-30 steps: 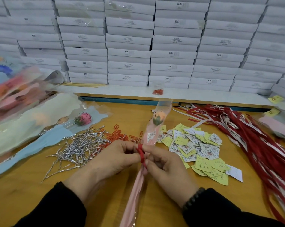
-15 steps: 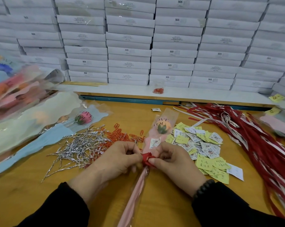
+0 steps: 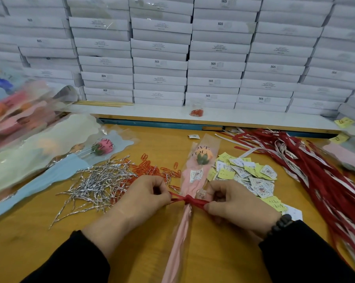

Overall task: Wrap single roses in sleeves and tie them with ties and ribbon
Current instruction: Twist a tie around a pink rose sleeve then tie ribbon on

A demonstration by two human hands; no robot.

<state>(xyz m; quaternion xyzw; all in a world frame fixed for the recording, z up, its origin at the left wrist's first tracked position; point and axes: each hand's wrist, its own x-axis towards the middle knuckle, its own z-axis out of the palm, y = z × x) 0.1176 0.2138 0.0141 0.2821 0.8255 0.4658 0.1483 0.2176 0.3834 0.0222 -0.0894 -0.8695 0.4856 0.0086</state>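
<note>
Pulling red ribbon [image 3: 187, 200] ends apart, left hand [image 3: 143, 198] and right hand [image 3: 236, 205] each pinched one end, likely tightening knot around sleeved rose [image 3: 202, 157] lying centre on table [image 3: 223, 252].

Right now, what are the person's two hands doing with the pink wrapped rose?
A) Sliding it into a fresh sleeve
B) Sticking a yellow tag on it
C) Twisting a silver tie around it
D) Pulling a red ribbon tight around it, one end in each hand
D: the left hand and right hand each pinch an end of the red ribbon, knotted around the pink sleeve below the rose.
</note>
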